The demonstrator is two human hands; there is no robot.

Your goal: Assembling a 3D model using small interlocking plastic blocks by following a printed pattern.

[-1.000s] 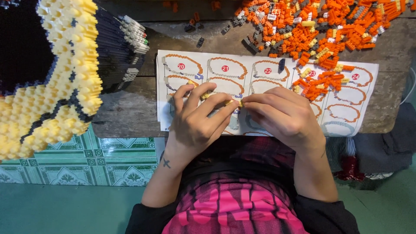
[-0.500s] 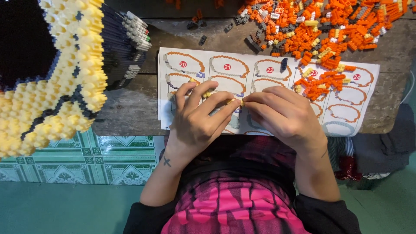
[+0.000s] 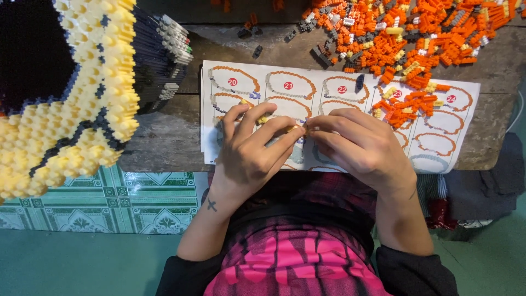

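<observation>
Yellow small brick pieces [image 3: 296,129] are pinched between the fingertips of both hands at the centre of the frame, directly above the instruction sheet [image 3: 460,104]. The left hand [image 3: 252,151] is seen with fingers [image 3: 274,127] curled closed on the pieces; the right hand [image 3: 356,145] meets it from 3 o'clock, its fingers [image 3: 323,123] likewise closed on the same pieces. The sheet, printed with orange outline diagrams, is laid flat on the weathered wooden worktop [image 3: 164,137]. A loose pile of orange bricks [image 3: 405,33] is spread at 1 o'clock, partly spilling onto the sheet. A large yellow and black brick model [image 3: 71,109] is noted at 9 to 10 o'clock, overhanging the worktop edge. Green patterned floor tiles [image 3: 109,203] are visible at 8 o'clock.
</observation>
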